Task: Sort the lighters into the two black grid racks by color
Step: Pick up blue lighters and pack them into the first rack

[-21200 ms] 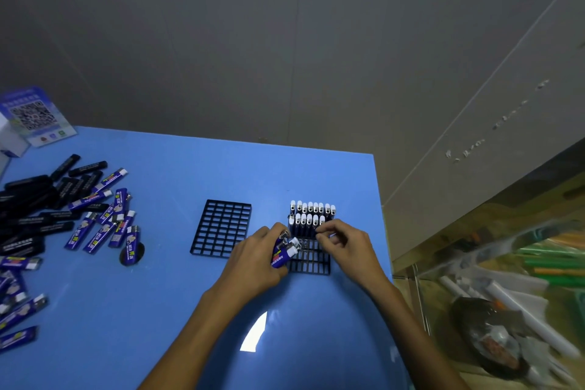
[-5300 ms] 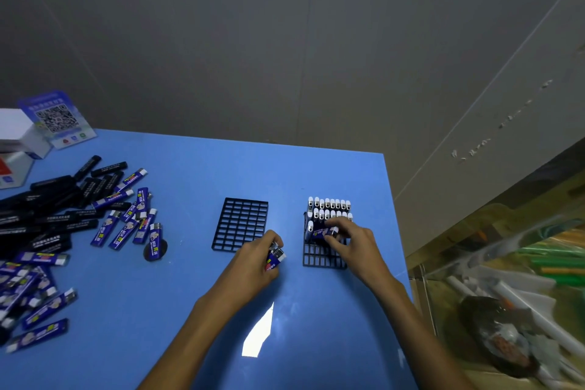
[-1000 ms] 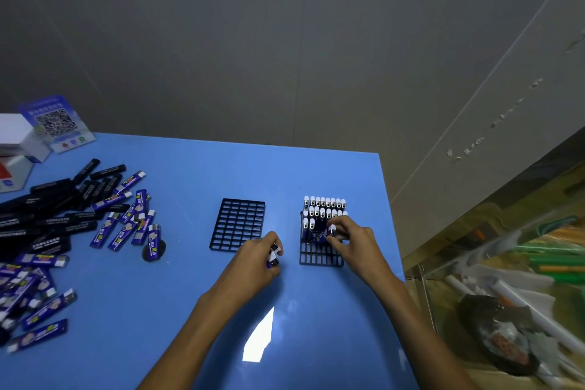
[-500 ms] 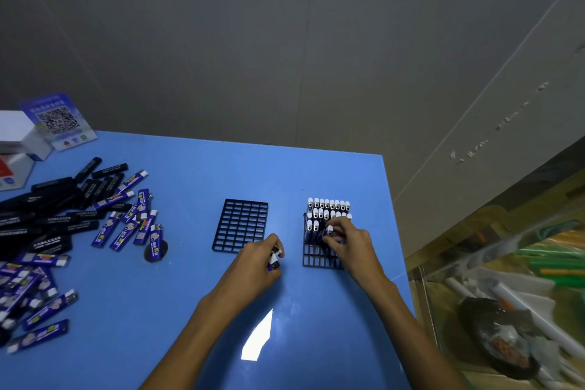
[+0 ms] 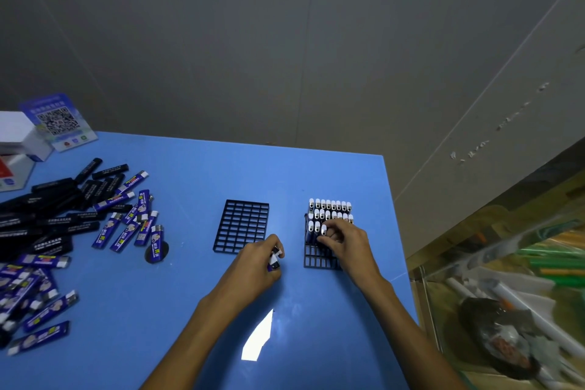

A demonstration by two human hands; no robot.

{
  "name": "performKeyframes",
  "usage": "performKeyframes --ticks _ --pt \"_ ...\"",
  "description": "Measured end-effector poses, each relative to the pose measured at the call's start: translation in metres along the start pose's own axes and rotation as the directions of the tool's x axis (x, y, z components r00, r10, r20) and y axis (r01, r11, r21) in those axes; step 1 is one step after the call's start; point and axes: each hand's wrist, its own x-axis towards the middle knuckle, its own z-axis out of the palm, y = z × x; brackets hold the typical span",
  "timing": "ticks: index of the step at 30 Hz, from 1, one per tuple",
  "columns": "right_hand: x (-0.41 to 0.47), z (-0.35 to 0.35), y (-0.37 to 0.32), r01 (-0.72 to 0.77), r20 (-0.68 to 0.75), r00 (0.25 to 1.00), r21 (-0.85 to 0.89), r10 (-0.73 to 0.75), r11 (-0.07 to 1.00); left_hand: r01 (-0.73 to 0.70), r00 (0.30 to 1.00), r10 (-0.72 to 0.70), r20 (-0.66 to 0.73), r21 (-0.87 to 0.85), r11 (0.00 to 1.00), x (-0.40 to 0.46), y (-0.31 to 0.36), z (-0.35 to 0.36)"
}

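Two racks sit mid-bench: my right hand (image 5: 346,242), fingers curled on a lighter, hides much of the right rack (image 5: 319,258); my left hand (image 5: 256,264) grips blue lighters (image 5: 273,260) beside the left rack (image 5: 242,225). Loose lighters (image 5: 63,225) crowd the left edge.

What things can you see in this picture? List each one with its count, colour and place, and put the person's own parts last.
table: one, blue, fills the lower left.
left rack: one, black, mid-table, no lighters in it.
right rack: one, black, beside the first, far rows filled.
racked lighters: about twenty, blue with white caps, upright in the right rack.
loose blue lighters: many, lying at the table's left.
black lighters: many, heaped at the far left.
QR card: one, blue, far left corner.
white box: one, next to the card.
left hand: holds a blue lighter.
right hand: fingers at the racked lighters.
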Motion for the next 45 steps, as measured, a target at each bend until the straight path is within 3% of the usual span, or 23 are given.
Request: performKeyframes --ticks 11,17,24,29,33,38,45 --pt "-0.001 0.006 -0.006 -0.039 -0.058 0.998 -0.055 0.036 0.998 -0.012 1.000 0.012 -0.013 -0.010 1.000 -0.002 0.000 -0.001" --pt "-0.004 -0.003 -0.008 -0.058 -0.064 0.997 -0.244 0.043 0.968 -0.021 1.000 0.021 -0.013 -0.011 1.000 -0.003 0.001 -0.002" --pt "-0.015 -0.022 -0.008 0.164 0.043 0.986 -0.427 -0.162 0.889 -0.029 1.000 0.029 -0.012 -0.019 0.999 -0.003 0.002 0.000" --pt "-0.028 -0.027 -0.027 0.289 0.111 0.957 -0.336 -0.267 0.896 -0.042 0.999 0.042 -0.016 -0.021 0.999 -0.001 0.011 0.005" --pt "-0.039 -0.025 -0.046 0.307 0.239 0.933 -0.137 -0.270 0.942 -0.072 0.997 0.072 -0.002 -0.020 0.997 -0.001 0.021 0.012" --pt "-0.048 -0.021 -0.056 0.219 0.292 0.927 0.082 -0.234 0.972 -0.086 0.996 0.087 0.012 -0.035 0.996 -0.001 0.026 0.018" --pt "-0.051 -0.017 -0.056 0.005 0.349 0.933 0.229 -0.087 0.973 -0.091 0.995 0.092 0.032 -0.041 0.995 -0.003 0.030 0.024"
